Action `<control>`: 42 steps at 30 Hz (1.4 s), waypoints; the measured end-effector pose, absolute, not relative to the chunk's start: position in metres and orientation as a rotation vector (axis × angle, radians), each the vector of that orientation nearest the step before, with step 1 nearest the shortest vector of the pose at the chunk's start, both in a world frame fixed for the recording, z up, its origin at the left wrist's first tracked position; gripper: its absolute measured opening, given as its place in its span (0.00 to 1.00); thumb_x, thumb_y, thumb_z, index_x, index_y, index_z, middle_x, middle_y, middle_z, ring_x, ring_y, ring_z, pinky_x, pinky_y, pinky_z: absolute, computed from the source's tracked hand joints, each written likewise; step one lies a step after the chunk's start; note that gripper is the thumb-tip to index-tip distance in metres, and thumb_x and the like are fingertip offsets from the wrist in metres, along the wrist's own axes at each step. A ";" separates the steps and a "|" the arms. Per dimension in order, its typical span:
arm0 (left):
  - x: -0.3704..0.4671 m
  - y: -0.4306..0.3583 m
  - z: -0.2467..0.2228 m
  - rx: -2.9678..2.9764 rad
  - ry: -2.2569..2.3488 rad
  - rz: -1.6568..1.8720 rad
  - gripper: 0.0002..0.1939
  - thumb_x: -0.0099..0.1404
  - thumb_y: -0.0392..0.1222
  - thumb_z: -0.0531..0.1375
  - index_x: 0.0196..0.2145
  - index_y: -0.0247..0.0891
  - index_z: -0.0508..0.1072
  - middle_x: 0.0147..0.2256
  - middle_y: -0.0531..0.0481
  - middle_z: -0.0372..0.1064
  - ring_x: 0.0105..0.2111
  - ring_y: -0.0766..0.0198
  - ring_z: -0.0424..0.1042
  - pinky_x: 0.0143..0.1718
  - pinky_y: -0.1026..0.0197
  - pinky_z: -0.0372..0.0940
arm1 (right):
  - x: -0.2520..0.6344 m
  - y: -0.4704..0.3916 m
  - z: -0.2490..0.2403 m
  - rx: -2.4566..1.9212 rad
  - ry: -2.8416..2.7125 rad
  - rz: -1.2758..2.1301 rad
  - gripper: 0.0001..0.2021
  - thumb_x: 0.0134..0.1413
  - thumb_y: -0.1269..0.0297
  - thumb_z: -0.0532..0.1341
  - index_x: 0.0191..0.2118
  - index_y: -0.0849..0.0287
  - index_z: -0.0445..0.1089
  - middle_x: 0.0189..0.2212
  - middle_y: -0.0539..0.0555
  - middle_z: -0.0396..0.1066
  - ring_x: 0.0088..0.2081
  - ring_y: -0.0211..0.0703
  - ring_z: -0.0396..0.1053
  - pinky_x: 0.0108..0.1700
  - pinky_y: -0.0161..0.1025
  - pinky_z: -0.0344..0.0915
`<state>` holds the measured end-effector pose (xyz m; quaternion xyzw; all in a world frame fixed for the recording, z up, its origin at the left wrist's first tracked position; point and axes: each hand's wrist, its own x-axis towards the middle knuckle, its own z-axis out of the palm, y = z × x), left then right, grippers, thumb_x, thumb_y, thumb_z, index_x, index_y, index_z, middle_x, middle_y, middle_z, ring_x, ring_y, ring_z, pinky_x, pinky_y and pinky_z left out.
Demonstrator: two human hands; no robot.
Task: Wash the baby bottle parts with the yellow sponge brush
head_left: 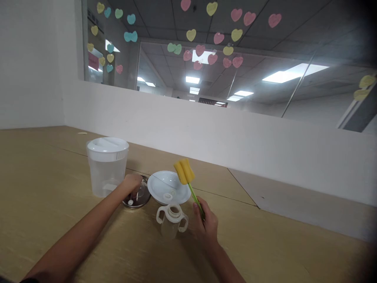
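Observation:
My right hand (206,221) grips the green handle of a sponge brush (184,171), whose yellow foam head points up over a white plate (160,188). My left hand (132,183) rests on a small round metal dish (140,199), fingers curled over something in it; what it holds is hidden. A clear two-handled baby cup (172,221) stands open-topped between my hands, just in front of the plate. A small white ring (168,195) lies on the plate.
A clear plastic pitcher (106,167) with a white lid stands left of the dish. The wooden table (44,188) meets a white half wall (235,145) behind. A window with paper hearts is above.

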<state>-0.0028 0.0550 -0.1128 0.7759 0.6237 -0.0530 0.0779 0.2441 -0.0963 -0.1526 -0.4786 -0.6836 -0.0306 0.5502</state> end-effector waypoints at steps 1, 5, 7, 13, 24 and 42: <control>-0.002 0.054 -0.111 2.318 1.874 -0.199 0.16 0.23 0.31 0.70 0.16 0.37 0.74 0.23 0.41 0.74 0.29 0.47 0.74 0.30 0.55 0.69 | 0.244 -0.096 -0.153 -1.136 -1.618 -0.069 0.15 0.59 0.60 0.49 0.42 0.64 0.67 0.27 0.51 0.71 0.24 0.35 0.65 0.27 0.29 0.62; 0.002 0.049 -0.106 2.328 1.887 -0.329 0.23 0.28 0.36 0.70 0.28 0.39 0.76 0.32 0.39 0.75 0.36 0.45 0.73 0.35 0.53 0.68 | 0.243 -0.096 -0.152 -1.143 -1.623 -0.073 0.15 0.59 0.60 0.49 0.42 0.64 0.67 0.25 0.50 0.70 0.23 0.34 0.64 0.26 0.29 0.61; 0.005 0.047 -0.106 2.367 1.880 -0.315 0.28 0.30 0.38 0.70 0.35 0.41 0.75 0.39 0.39 0.73 0.41 0.46 0.71 0.39 0.53 0.67 | 0.243 -0.096 -0.151 -1.141 -1.628 -0.084 0.15 0.59 0.59 0.49 0.41 0.63 0.67 0.25 0.50 0.70 0.23 0.34 0.63 0.26 0.29 0.61; 0.006 0.044 -0.107 2.447 1.829 -0.252 0.35 0.33 0.35 0.70 0.44 0.42 0.71 0.44 0.39 0.70 0.45 0.47 0.69 0.40 0.54 0.66 | 0.244 -0.096 -0.152 -1.135 -1.640 -0.053 0.14 0.59 0.61 0.49 0.42 0.63 0.66 0.27 0.51 0.70 0.24 0.34 0.65 0.26 0.29 0.61; 0.005 0.046 -0.109 2.522 1.900 -0.087 0.29 0.43 0.36 0.66 0.45 0.33 0.67 0.43 0.34 0.69 0.44 0.47 0.69 0.39 0.53 0.66 | 0.241 -0.097 -0.150 -1.127 -1.644 -0.080 0.14 0.59 0.60 0.49 0.41 0.63 0.66 0.25 0.50 0.69 0.22 0.34 0.63 0.25 0.28 0.60; 0.020 0.012 -0.069 2.668 1.910 0.286 0.15 0.63 0.37 0.50 0.45 0.31 0.67 0.44 0.34 0.67 0.46 0.50 0.67 0.43 0.50 0.62 | 0.242 -0.095 -0.149 -1.145 -1.572 -0.084 0.15 0.59 0.59 0.49 0.41 0.63 0.67 0.25 0.50 0.68 0.23 0.34 0.63 0.26 0.29 0.60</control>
